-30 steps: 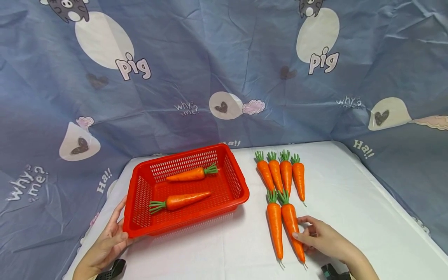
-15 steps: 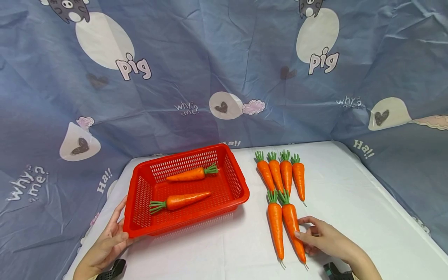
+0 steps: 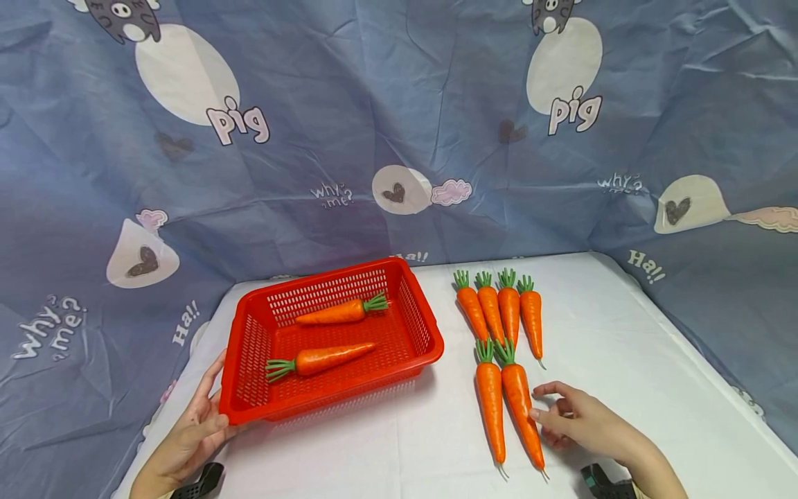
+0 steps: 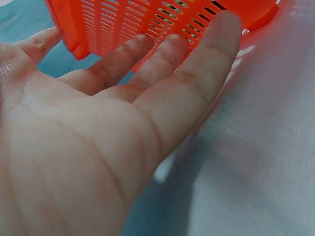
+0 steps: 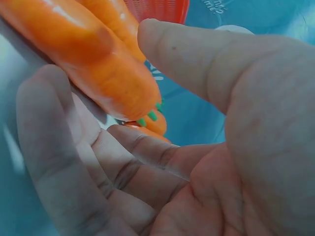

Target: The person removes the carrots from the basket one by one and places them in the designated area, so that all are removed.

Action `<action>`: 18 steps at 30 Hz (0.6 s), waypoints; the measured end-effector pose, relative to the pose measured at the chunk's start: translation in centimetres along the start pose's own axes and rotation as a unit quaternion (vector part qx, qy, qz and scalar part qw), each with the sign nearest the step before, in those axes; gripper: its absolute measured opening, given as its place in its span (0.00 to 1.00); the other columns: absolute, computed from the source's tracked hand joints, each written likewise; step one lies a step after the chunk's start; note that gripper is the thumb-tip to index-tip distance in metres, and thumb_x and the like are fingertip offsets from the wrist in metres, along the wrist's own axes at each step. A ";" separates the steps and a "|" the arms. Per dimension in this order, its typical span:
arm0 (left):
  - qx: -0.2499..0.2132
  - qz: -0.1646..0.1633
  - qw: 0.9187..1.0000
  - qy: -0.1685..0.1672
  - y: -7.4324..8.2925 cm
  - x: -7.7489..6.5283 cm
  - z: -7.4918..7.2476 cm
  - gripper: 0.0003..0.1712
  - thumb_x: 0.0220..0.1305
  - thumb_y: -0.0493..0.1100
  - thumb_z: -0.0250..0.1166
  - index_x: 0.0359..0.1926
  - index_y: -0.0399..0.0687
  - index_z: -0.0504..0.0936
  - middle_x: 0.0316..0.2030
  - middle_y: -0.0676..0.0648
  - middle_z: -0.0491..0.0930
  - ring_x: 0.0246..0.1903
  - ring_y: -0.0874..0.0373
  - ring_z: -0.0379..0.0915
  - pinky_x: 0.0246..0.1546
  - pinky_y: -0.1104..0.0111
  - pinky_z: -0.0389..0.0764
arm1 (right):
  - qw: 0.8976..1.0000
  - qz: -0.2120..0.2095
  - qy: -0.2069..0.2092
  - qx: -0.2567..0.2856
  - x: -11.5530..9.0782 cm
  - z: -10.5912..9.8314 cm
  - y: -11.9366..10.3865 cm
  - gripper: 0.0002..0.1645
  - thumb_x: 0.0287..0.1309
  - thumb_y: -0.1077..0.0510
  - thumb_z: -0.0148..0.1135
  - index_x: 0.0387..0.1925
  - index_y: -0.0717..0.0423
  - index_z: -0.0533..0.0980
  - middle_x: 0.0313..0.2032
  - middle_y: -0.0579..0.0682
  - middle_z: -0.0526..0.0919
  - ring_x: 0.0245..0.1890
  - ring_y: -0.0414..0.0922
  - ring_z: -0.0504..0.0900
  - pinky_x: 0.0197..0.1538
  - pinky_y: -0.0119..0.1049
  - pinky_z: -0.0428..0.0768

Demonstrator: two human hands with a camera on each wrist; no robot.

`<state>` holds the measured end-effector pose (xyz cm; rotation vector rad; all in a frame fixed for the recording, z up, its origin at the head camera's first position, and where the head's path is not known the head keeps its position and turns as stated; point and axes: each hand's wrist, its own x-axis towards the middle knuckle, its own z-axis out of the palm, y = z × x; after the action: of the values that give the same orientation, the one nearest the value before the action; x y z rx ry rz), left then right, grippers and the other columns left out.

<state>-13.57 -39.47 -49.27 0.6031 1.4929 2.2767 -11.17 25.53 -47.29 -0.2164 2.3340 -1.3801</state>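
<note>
A red perforated plastic basket [image 3: 337,389] stands on the left of the table, turned at a slight angle. Two orange carrots lie inside, one at the back [image 3: 341,312] and one nearer the front [image 3: 333,358]. My left hand [image 3: 190,433] rests against the basket's left side; its extended fingers [image 4: 165,59] touch the perforated wall, the thumb by the near corner. On the right, two carrots lie side by side. My right hand [image 3: 576,419] is next to the right-hand carrot [image 3: 522,409], thumb and fingers apart. Whether it touches that carrot I cannot tell.
Behind the two front carrots, several more carrots [image 3: 510,312] lie in a row, green tops pointing away. The left front carrot [image 3: 490,402] sits close to its neighbour. A white cloth [image 3: 374,450] covers the table, and a printed blue curtain [image 3: 299,222] hangs behind.
My right hand has drawn slightly to the right, its thumb coming off the top of the carrot to its edge. The left hand, basket and carrots look practically unchanged.
</note>
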 end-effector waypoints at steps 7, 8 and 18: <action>0.008 0.000 1.000 -0.001 -0.1 -0.1 -0.1 0.58 0.76 0.24 0.49 0.86 0.80 0.33 0.77 0.63 0.65 0.73 0.61 0.73 0.67 0.57 0.82 | 1.000 -0.013 -0.003 -0.010 0.2 -0.7 -0.6 0.36 0.74 0.51 0.67 0.68 0.72 0.67 0.31 0.53 0.84 0.29 0.46 0.84 0.34 0.35 0.82; 0.010 0.000 1.000 -0.001 -0.1 -0.1 -0.1 0.58 0.76 0.24 0.49 0.86 0.79 0.33 0.77 0.63 0.65 0.73 0.61 0.73 0.67 0.57 0.82 | 1.000 -0.014 -0.004 -0.008 0.2 -0.8 -0.7 0.36 0.74 0.51 0.66 0.69 0.72 0.67 0.31 0.53 0.84 0.29 0.46 0.84 0.34 0.35 0.83; 0.017 -0.014 0.999 0.023 0.1 -0.1 0.0 0.58 0.77 0.25 0.51 0.86 0.82 0.34 0.76 0.65 0.66 0.72 0.62 0.74 0.66 0.57 0.82 | 0.999 -0.032 -0.004 -0.001 0.6 -1.6 -2.6 0.37 0.74 0.53 0.67 0.70 0.72 0.65 0.32 0.54 0.82 0.31 0.46 0.85 0.37 0.38 0.88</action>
<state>-13.47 -39.54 -49.20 0.5397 1.5549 2.2637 -12.56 25.35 -44.53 -0.2984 2.3399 -1.4042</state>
